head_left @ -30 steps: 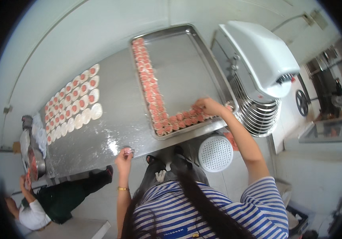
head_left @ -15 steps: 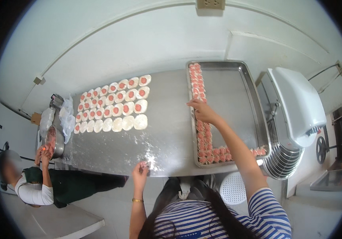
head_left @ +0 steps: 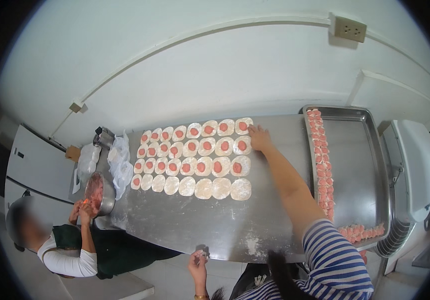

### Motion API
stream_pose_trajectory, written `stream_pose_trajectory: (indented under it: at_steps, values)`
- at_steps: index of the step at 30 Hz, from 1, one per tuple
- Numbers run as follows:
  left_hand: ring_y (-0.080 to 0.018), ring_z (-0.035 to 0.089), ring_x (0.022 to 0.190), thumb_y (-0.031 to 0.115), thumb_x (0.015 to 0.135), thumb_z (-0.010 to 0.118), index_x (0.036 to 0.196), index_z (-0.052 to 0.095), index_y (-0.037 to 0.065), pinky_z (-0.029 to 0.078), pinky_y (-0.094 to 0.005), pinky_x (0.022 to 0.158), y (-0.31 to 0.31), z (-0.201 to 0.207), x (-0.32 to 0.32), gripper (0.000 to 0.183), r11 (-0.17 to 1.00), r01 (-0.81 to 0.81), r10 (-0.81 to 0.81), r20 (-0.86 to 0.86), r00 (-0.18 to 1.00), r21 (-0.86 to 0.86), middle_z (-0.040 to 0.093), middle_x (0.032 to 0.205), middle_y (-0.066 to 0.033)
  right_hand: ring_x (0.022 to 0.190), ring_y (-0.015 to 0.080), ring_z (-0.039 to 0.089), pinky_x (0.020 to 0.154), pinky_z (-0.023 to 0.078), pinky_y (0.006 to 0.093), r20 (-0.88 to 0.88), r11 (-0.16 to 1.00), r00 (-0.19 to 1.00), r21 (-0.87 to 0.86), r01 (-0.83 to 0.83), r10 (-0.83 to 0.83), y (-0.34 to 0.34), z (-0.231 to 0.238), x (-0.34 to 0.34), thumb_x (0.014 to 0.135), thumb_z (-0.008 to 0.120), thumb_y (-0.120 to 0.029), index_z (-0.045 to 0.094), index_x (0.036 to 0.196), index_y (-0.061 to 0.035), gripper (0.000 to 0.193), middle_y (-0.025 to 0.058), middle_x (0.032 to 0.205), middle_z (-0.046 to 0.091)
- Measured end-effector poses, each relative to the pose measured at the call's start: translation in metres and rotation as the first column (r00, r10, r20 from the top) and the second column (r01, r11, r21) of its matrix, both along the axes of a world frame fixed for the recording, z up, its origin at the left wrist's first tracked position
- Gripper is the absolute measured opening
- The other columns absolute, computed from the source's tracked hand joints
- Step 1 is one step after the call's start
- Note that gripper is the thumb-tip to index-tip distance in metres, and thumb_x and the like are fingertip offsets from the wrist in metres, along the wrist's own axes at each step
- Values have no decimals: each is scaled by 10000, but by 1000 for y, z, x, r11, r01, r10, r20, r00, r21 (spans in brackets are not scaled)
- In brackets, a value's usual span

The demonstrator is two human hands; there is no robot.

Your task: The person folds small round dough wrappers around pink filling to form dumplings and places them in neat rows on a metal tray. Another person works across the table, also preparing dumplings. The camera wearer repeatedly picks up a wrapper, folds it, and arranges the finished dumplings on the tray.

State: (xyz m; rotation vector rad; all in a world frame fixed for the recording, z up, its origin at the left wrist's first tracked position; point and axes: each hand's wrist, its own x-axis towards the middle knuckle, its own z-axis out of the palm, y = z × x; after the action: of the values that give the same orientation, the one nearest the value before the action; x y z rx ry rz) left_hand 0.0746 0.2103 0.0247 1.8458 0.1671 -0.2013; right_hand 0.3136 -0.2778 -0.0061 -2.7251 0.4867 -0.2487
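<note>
Round floured dough wrappers point(head_left: 242, 190) lie in rows on the steel table point(head_left: 275, 200), most with a dab of pink meat filling point(head_left: 237, 167) in the middle. Several in the nearest row are bare. Stretched over the table, my right hand point(head_left: 261, 139) has its fingertips at the edge of the far right wrapper, fingers apart. By the near table edge, my left hand point(head_left: 198, 269) is curled with its fingers together around something small and whitish that I cannot make out. A metal tray point(head_left: 347, 165) on the right holds filled dumplings point(head_left: 323, 165) along its left and near sides.
At the left, a co-worker point(head_left: 65, 250) has both hands at a metal bowl point(head_left: 108, 202) of pink filling. A plastic bag point(head_left: 120, 162) lies behind it. Loose flour point(head_left: 252, 245) dusts the near table edge. A white machine point(head_left: 410, 170) stands right of the tray.
My right hand has moved left from the tray to the far right wrapper. The view has shifted, so the table's contents appear farther right. My left hand stays near the table edge.
</note>
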Motion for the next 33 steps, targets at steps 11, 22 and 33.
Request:
stream_pose_trajectory:
  at_steps: [11,22,33]
  values:
    - [-136,585,776,-2,838,571,1008,604,-4,475,-255,687,-123,16,56,172,895,439,-447,176,877,83,617,877,-71,1303,307,351,1051,268,532,-92,994,992,-72,84,-90,47,13,-187,759,503,-67,450,1296,-26,541,90,1396,395]
    - [-332,583,806,70,777,650,999,571,7,470,-407,705,-214,-3,-2,243,749,473,-617,229,753,464,537,970,-165,1131,347,472,930,402,448,16,940,992,320,117,-129,157,34,-357,747,524,-18,519,1161,7,415,150,1207,496]
    - [-313,611,748,78,775,639,909,587,-15,488,-398,683,-229,-20,-6,171,759,416,-566,192,802,500,591,849,-164,866,317,570,761,461,391,159,908,945,360,214,-286,123,1,-309,734,605,-28,596,961,-16,228,131,890,588]
